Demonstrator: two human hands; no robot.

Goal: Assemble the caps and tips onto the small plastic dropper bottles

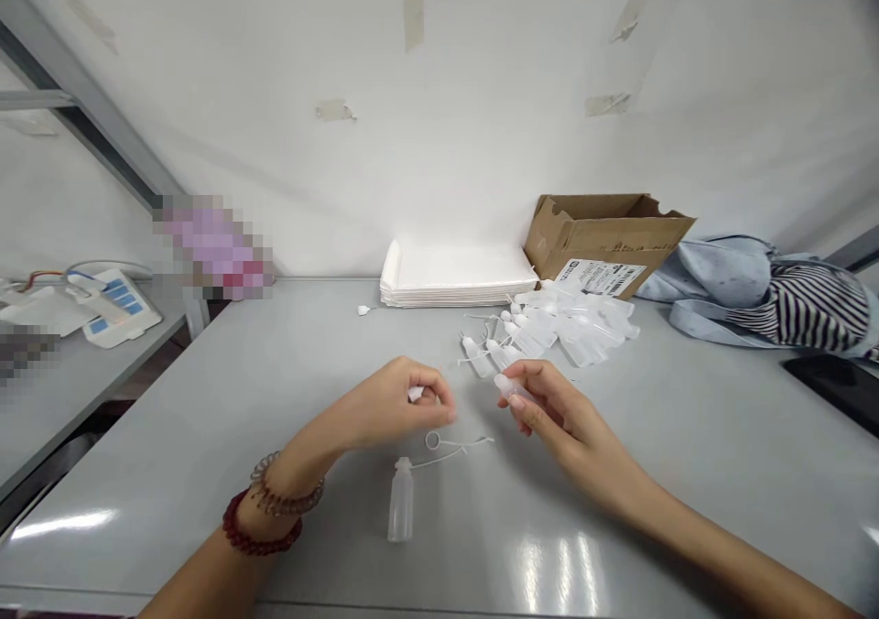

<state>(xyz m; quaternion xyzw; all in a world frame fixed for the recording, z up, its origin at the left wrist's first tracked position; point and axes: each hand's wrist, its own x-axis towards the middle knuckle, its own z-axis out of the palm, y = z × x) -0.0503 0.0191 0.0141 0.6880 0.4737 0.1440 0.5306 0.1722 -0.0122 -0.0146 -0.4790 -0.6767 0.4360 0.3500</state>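
My right hand is closed around a small translucent squeeze bottle, its neck end pointing to the upper left. My left hand is curled, with a small white cap showing inside the bent fingers. Just below the hands lies a white ring with a thin strap. Nearer me, another translucent squeeze bottle lies on the grey table, with a thin strap running off its neck to the right. Beyond my right hand is a pile of similar squeeze bottles.
A stack of white padded envelopes lies against the wall, beside an open cardboard box. A small white piece rests left of the stack. Blue and striped cloth and a black phone-like object are at the right.
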